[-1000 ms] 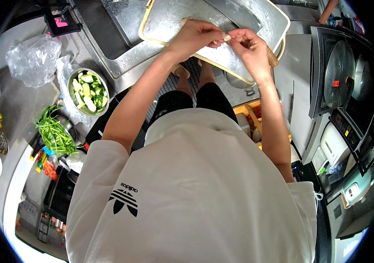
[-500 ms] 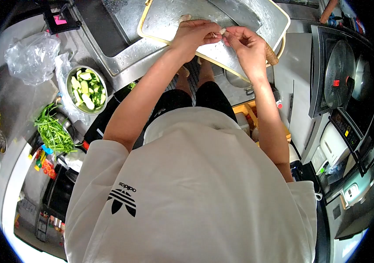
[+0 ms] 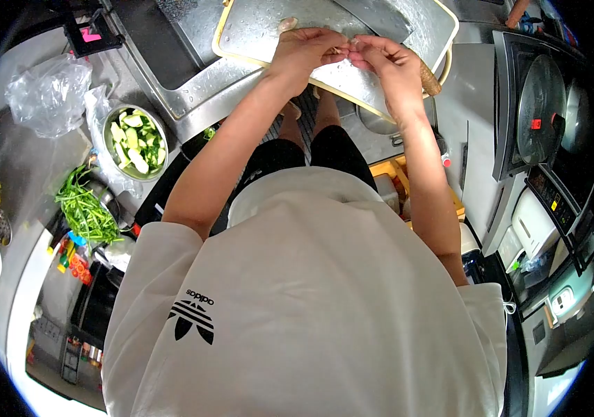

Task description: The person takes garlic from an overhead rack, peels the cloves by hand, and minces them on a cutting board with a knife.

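My left hand (image 3: 310, 50) and my right hand (image 3: 388, 64) meet over a metal cutting board (image 3: 255, 43) with a pale yellow rim. The fingertips of both hands pinch a small pale piece (image 3: 353, 46), perhaps a garlic clove, mostly covered by the fingers. Another pale piece (image 3: 287, 24) lies on the board just beyond my left hand. A grey blade (image 3: 379, 19) rests flat on the board behind my right hand. Beside my right wrist, a brown, rounded handle-like piece (image 3: 430, 80) sticks out past the rim; my hand hides whether it joins the blade.
A steel bowl of cut green vegetable pieces (image 3: 135, 142) stands at left, near a crumpled plastic bag (image 3: 50, 95). Long green stalks (image 3: 88, 207) lie below it. A sink (image 3: 161, 48) is beside the board, and a glass lid (image 3: 542, 110) is at right.
The fingertips have shifted slightly around the small pale piece, and less of it shows. The whole view has tilted a little; both hands stay together over the board.
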### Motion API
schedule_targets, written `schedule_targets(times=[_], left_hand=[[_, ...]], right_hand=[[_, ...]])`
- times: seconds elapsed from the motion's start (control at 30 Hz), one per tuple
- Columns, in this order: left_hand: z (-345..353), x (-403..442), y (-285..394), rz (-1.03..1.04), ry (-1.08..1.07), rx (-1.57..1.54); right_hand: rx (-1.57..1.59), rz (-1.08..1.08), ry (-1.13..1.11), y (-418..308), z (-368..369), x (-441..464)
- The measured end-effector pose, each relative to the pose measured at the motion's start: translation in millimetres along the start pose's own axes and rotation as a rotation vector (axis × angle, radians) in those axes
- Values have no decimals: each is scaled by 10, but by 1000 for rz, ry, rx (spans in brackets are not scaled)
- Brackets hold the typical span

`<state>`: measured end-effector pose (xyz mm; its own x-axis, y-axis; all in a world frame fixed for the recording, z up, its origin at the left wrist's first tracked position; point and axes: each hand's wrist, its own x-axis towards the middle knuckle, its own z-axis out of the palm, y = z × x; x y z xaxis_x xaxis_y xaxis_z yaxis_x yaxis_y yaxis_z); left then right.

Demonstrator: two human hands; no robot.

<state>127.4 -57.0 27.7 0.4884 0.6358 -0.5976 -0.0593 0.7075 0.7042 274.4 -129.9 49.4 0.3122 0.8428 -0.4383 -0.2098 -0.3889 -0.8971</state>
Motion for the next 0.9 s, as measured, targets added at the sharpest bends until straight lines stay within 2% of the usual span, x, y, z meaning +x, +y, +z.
schedule_targets(times=[0.1,0.2,0.4,0.67,0.9], left_hand=[[4,-23,9,2,29,-2],[0,-25,-10,35,-28,55],[43,-59,0,88,-15,189],[-1,3,-62,122,-3,0],[-11,8,-53,91,-6,-31]], right_hand=[[50,27,-2,-8,5,-8],[1,-13,8,22,-9,-11],[-230,-125,19,69,-15,-21],[-384,-274,51,41,27,-32],[-400,-256,58,45,21,-22]])
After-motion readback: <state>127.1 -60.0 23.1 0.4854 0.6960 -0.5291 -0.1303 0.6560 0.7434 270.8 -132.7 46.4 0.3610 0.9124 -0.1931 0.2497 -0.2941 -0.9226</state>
